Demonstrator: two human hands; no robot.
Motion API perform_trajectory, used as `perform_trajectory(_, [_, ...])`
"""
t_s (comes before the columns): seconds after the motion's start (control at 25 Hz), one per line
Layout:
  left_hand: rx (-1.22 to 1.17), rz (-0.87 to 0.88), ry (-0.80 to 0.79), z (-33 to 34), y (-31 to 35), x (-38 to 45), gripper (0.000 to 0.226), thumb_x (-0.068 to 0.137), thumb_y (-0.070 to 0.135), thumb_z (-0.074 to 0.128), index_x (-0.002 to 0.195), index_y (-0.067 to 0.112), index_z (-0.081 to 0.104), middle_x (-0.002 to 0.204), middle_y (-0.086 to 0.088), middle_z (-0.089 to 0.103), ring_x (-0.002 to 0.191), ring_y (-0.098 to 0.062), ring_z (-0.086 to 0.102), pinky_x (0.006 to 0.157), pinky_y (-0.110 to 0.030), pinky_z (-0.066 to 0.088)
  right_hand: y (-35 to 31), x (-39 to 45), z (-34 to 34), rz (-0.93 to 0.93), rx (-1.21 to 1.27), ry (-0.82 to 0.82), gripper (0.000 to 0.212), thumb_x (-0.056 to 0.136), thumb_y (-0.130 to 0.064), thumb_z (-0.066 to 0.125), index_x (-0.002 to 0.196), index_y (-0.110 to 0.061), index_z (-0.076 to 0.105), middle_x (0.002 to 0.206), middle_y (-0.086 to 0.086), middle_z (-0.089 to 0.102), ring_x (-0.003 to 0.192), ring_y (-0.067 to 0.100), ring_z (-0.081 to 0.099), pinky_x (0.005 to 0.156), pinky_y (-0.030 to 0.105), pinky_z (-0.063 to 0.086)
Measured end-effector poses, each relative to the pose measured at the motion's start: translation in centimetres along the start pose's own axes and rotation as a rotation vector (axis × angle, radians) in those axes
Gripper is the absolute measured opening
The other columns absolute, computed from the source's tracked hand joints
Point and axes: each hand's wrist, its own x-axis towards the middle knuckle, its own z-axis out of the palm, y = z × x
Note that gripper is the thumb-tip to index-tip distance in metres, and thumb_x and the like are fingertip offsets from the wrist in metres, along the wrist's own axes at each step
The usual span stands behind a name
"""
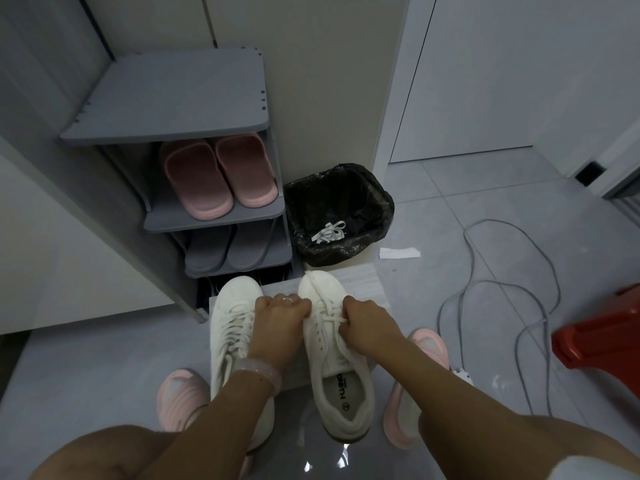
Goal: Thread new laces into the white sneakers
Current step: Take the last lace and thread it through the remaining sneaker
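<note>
A: Head view, the only one. We log two white low-top canvas sneakers side by side on a pale grey rectangular mat [360, 278], toes pointing far. The left white sneaker [230, 327] looks fully laced; the right white sneaker [332, 368] is the one in hand.

B: Hand states?

A: Our left hand [282, 311] is curled, gripping the right sneaker's left flank near the forefoot, likely to steady it. Our right hand [363, 322] pinches the flat white lace [330, 318] over the eyelets, fingers bent. We judge this is tensioning a crossing, mid-shoe.

B: Why set on the mat?

A: It sits between our feet, so both hands reach. Far of it, a black-lined square waste bin [337, 216] holds a loose white lace [327, 232], presumably the old one, discarded.

B: Surroundings?

A: A grey tiered shoe rack [166, 109] at far left holds pink slides [221, 174]; grey cable [498, 289] trails right.
</note>
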Motion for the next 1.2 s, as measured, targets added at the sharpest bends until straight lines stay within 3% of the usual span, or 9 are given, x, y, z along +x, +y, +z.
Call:
perform_trajectory(0.08, [0.020,0.059,-0.045,0.5,-0.3,-1.0,0.025,0.057,0.022,0.036,0.058,0.026,0.061,0.052,0.006,0.057,0.044,-0.012,0.056,0.062,-0.025,0.023,0.1,0.2,0.2,0.016,0.028,0.002,0.009,0.091,-0.019,0.044,0.090,-0.012,0.038,0.093,0.011,0.051,0.078,0.021,0.044,0.066,0.030,0.036])
perform_trajectory(0.2, [0.053,0.081,-0.081,0.0,-0.4,-2.0,0.037,0.061,0.021,0.039,0.074,0.024,0.073,0.062,0.007,0.067,0.048,-0.009,0.060,0.059,-0.024,0.040,0.2,0.4,0.3,0.018,0.052,0.013,0.007,0.091,-0.017,0.045,0.092,-0.011,0.043,0.091,0.009,0.049,0.079,0.020,0.045,0.066,0.029,0.036])
perform_trajectory(0.32, [-0.030,-0.019,-0.139,-0.6,1.1,-2.9,0.056,0.083,0.042,0.023,0.116,0.021,0.063,0.103,0.005,0.067,0.092,-0.015,0.063,0.083,-0.031,0.041,0.5,0.6,0.5,0.019,0.134,0.005,0.007,0.089,-0.016,0.046,0.087,-0.011,0.041,0.088,0.006,0.050,0.078,0.020,0.046,0.059,0.026,0.034])
perform_trajectory(0.4, [-0.097,-0.123,-0.177,-0.8,2.3,-3.0,0.070,0.084,0.059,0.011,0.124,0.019,0.052,0.119,0.001,0.058,0.110,-0.019,0.053,0.094,-0.033,0.034,0.8,0.7,0.5,0.016,0.168,0.004,0.005,0.089,-0.015,0.047,0.086,-0.013,0.043,0.091,0.008,0.056,0.080,0.019,0.047,0.061,0.027,0.034])
perform_trajectory(0.52, [-0.244,-0.231,-0.216,-0.6,3.4,-2.4,0.043,0.091,0.046,0.039,0.113,0.010,0.049,0.114,-0.007,0.055,0.104,-0.023,0.055,0.084,-0.030,0.041,0.9,0.7,0.3,-0.022,0.126,0.109,0.007,0.089,-0.013,0.047,0.089,-0.012,0.054,0.099,0.009,0.064,0.083,0.020,0.052,0.067,0.025,0.035])
perform_trajectory(0.6, [-0.298,-0.277,-0.275,-0.3,3.8,-2.4,0.033,0.092,0.031,0.043,0.114,0.007,0.046,0.115,-0.010,0.055,0.103,-0.025,0.056,0.081,-0.029,0.042,1.0,0.9,-0.3,-0.027,0.011,0.224,0.019,0.089,-0.012,0.043,0.096,-0.011,0.062,0.098,0.008,0.065,0.084,0.022,0.056,0.066,0.025,0.036])
perform_trajectory(0.68, [-0.313,-0.312,-0.364,0.6,4.3,-3.0,0.039,0.094,0.023,0.040,0.128,0.005,0.037,0.120,-0.013,0.054,0.108,-0.026,0.055,0.086,-0.031,0.042,1.6,0.9,-1.0,0.008,-0.108,0.282,0.022,0.089,-0.012,0.041,0.098,-0.009,0.062,0.100,0.010,0.064,0.088,0.027,0.059,0.065,0.026,0.036])
perform_trajectory(0.84, [-0.318,-0.279,-0.461,1.8,4.2,-3.3,0.069,0.096,0.017,0.038,0.147,0.011,-0.008,0.130,-0.013,0.049,0.116,-0.027,0.051,0.098,-0.034,0.042,5.0,1.1,-3.5,0.228,-0.095,0.403,0.020,0.091,-0.009,0.043,0.098,-0.003,0.061,0.099,0.016,0.063,0.091,0.033,0.061,0.064,0.027,0.035])
perform_trajectory(1.2, [-0.654,-0.562,-0.243,0.4,3.4,-2.2,0.066,0.095,0.011,0.037,0.149,0.015,-0.002,0.128,-0.017,0.050,0.107,-0.028,0.053,0.090,-0.031,0.041,11.1,-0.4,-7.3,0.408,0.096,0.644,0.021,0.091,-0.008,0.047,0.093,0.003,0.065,0.095,0.025,0.065,0.087,0.039,0.060,0.063,0.029,0.036])
